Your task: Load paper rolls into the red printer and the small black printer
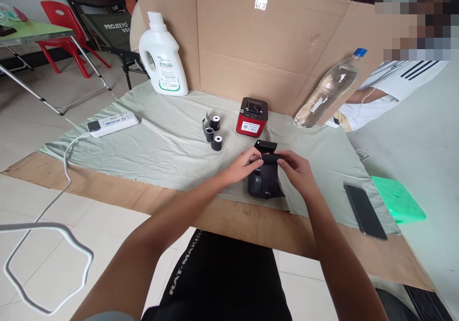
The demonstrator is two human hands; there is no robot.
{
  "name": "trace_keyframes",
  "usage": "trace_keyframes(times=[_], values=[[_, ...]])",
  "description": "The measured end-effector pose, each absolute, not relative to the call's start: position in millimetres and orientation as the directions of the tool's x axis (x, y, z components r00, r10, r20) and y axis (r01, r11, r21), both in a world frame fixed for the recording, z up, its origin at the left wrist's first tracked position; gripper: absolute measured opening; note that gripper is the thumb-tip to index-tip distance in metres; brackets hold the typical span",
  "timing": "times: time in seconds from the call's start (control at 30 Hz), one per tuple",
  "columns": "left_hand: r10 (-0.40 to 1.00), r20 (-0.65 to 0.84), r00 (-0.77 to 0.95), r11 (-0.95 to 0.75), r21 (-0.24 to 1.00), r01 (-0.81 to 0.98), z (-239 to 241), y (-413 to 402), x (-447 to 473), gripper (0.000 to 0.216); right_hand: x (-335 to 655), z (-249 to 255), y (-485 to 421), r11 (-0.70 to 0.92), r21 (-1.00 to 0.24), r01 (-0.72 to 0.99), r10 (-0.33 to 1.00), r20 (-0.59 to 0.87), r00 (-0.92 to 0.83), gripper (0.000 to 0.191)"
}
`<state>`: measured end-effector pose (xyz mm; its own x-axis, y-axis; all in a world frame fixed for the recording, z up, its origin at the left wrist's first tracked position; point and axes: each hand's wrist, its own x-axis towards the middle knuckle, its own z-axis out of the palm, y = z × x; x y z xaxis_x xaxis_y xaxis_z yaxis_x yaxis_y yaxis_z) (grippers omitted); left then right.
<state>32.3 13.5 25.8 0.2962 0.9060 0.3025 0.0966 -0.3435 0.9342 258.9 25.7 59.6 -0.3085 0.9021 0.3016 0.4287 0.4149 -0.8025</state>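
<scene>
Between my hands is a black paper roll (270, 159), with a loose dark strip hanging toward me. My left hand (244, 165) pinches its left end with thumb and fingers. At the other end, my right hand (294, 167) grips it the same way. Right below lies a black handheld printer (255, 184) on the cloth, partly covered by the strip. Its raised lid (266, 145) shows just beyond the roll. Farther left stand several small black paper rolls with white cores (216, 144). A red and black box-shaped printer (252, 116) sits behind the handheld one.
A pale green cloth (172, 144) covers most of the wooden board (229, 216). Around it are a white detergent jug (163, 60), a leaning water bottle (328, 91), a power strip (114, 124) and a phone (365, 211). Cardboard (247, 44) rises behind; a person (390, 87) is at right.
</scene>
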Motion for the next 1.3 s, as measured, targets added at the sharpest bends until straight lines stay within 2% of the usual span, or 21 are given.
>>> trace_keyframes(times=[0.1,0.27,0.5,0.73,0.93,1.13,1.3], values=[[0.910,0.340,0.238,-0.392,0.893,0.222,27.0,14.7,28.6,0.015,258.5,47.8,29.0,0.395,-0.836,0.381,0.912,0.310,-0.267,0.032],[0.881,0.388,0.272,-0.459,0.841,0.288,19.8,21.7,24.0,0.019,257.2,31.6,26.3,0.449,-0.762,0.466,0.892,0.357,-0.276,0.029],[0.877,0.390,0.281,-0.473,0.804,0.361,8.9,28.2,25.5,0.027,255.3,26.4,27.1,0.468,-0.739,0.484,0.882,0.355,-0.311,0.025],[0.855,0.418,0.307,-0.513,0.766,0.387,4.9,33.2,31.7,0.013,254.4,19.3,33.8,0.317,-0.817,0.482,0.932,0.174,-0.319,0.031],[0.851,0.413,0.324,-0.524,0.710,0.470,-0.1,34.7,32.0,0.017,248.0,14.8,34.7,0.364,-0.795,0.485,0.926,0.254,-0.278,0.018],[0.853,0.391,0.345,-0.521,0.665,0.535,2.5,31.0,31.6,0.021,247.0,10.0,31.3,0.283,-0.805,0.522,0.959,0.231,-0.165,0.021],[0.820,0.403,0.407,-0.572,0.585,0.574,7.0,27.1,30.8,0.023,248.4,7.4,33.1,0.290,-0.784,0.549,0.957,0.222,-0.188,0.020]])
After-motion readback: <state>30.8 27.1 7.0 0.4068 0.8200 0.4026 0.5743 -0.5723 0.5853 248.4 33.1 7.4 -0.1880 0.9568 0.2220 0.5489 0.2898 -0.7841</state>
